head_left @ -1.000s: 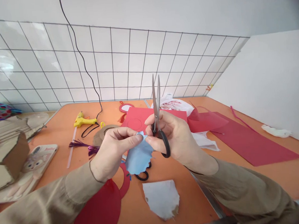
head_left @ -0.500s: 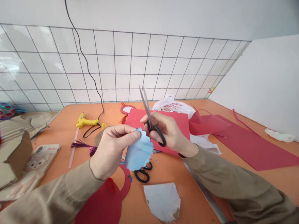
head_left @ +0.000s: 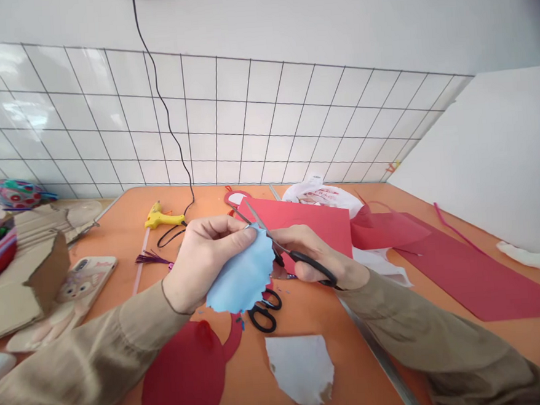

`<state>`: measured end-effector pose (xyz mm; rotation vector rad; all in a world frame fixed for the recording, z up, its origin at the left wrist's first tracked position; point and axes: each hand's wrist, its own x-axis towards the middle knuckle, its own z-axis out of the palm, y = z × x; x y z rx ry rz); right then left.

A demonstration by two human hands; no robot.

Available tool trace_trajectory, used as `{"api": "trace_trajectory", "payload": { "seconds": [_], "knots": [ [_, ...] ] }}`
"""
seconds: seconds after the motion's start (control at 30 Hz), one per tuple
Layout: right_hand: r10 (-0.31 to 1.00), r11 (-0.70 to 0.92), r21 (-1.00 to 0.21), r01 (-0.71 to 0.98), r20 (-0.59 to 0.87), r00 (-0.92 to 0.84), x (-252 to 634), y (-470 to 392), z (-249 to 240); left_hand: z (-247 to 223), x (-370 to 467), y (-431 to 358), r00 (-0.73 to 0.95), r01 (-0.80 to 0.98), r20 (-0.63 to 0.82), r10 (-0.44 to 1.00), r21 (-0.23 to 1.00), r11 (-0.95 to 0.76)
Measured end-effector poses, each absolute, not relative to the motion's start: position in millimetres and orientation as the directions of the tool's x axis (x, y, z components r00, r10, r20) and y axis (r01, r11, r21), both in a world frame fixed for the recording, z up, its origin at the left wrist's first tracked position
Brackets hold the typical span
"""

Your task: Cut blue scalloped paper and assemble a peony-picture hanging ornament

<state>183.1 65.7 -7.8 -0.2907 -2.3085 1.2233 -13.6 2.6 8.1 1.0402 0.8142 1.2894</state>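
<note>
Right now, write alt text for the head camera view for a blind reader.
The left hand pinches a scalloped blue piece while the right hand holds open scissors at its edge. On the orange table lie red paper, a yellow glue gun and other scissors.

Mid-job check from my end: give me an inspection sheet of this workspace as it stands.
Surface: orange table, tiny blue bits near the second scissors.
Things in hand: light-blue scalloped piece; open scissors at its upper edge.
Clutter: cardboard, yellow glue gun, red sheet, white plastic bag.
Left hand: fingers pinch the light-blue scalloped piece.
Right hand: fingers hold the scissors by the handles.
Cables: black cord rises from behind the yellow glue gun.
Surroundings: gridded white wall behind; other people, nothing seen.
</note>
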Motion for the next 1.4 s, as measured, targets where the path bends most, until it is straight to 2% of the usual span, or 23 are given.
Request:
{"api": "trace_trajectory", "payload": {
  "seconds": [0.2,0.8,1.4],
  "knots": [
    [0.427,0.563,-0.825,-0.055,0.347,-0.835,182.4,65.9,-8.8,9.8,-13.8,4.5,0.142,-0.37,-0.005,0.99,0.927,0.058],
    [0.446,0.558,-0.827,-0.07,0.37,-0.815,178.9,66.7,-14.8,12.2,-14.2,3.4,0.061,-0.293,-0.037,0.997,0.955,0.054],
    [0.492,0.527,-0.847,-0.063,0.365,-0.79,177.1,64.0,-16.6,10.6,-13.3,3.6,0.072,-0.328,-0.067,0.995,0.941,0.087]
  ]
}}
